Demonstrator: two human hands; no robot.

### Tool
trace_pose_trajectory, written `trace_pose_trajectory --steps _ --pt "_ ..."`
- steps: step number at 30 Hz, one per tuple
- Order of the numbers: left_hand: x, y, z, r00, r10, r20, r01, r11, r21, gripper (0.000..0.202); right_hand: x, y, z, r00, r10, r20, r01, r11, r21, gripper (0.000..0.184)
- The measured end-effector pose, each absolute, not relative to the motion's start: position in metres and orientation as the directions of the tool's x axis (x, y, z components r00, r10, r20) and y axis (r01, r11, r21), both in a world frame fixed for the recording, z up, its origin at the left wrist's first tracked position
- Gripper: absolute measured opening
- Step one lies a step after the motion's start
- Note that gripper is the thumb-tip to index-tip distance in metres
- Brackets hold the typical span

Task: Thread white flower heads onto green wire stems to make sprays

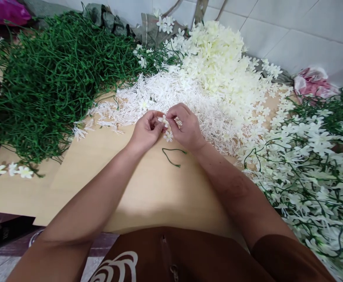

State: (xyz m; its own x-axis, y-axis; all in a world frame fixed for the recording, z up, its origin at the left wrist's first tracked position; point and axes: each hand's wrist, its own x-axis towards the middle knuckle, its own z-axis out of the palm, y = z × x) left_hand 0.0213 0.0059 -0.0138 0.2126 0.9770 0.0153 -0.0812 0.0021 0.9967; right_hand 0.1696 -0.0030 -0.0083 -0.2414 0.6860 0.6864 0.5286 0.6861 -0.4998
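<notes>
My left hand point(146, 131) and my right hand point(185, 127) meet over the wooden board point(148, 188), fingers pinched together on a small white artificial flower point(163, 120). A second white flower point(168, 136) hangs just below, on a thin green stem point(173, 154) that trails down from my right hand onto the board. Right behind my hands lies a heap of white plastic flower centres point(171, 96).
A big tangle of green stems point(54, 78) fills the left. Cream petals point(218, 62) are piled at the back. Finished stems with white flowers point(315, 156) cover the right. Three loose flowers point(8, 170) lie far left. A pink bag point(313, 82) sits on the tiled floor.
</notes>
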Motion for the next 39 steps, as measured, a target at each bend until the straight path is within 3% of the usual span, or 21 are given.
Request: trace_pose_trajectory --steps 9,13,18,24,29,35,39 --pt "0.017 0.008 -0.018 0.196 0.975 0.108 0.000 -0.110 0.994 0.023 0.167 -0.003 -0.017 -0.329 0.681 0.655 0.545 0.703 -0.457 0.008" --pt "0.015 0.009 -0.018 0.219 0.966 0.135 0.012 -0.141 0.990 0.021 0.167 -0.002 -0.019 -0.243 0.747 0.619 0.530 0.637 -0.560 0.005" --pt "0.014 0.007 -0.018 0.248 0.957 0.153 0.082 -0.178 0.981 0.022 0.167 -0.002 -0.020 -0.159 0.862 0.482 0.365 0.505 -0.782 0.008" --pt "0.010 0.005 -0.012 0.302 0.941 0.151 -0.093 -0.128 0.987 0.021 0.167 0.006 -0.026 -0.046 0.944 0.326 0.100 0.329 -0.939 0.028" --pt "0.011 0.007 -0.011 0.227 0.962 0.150 -0.087 -0.134 0.987 0.028 0.170 0.012 -0.028 -0.046 0.976 0.212 -0.069 0.209 -0.976 0.048" --pt "0.009 0.012 -0.013 0.104 0.977 0.187 -0.078 -0.179 0.981 0.017 0.172 0.012 -0.027 -0.069 0.985 0.156 -0.222 0.137 -0.965 0.046" --pt "0.009 0.010 -0.011 0.153 0.981 0.123 -0.060 -0.115 0.992 0.015 0.172 0.012 -0.024 -0.054 0.990 0.127 -0.256 0.110 -0.960 0.049"
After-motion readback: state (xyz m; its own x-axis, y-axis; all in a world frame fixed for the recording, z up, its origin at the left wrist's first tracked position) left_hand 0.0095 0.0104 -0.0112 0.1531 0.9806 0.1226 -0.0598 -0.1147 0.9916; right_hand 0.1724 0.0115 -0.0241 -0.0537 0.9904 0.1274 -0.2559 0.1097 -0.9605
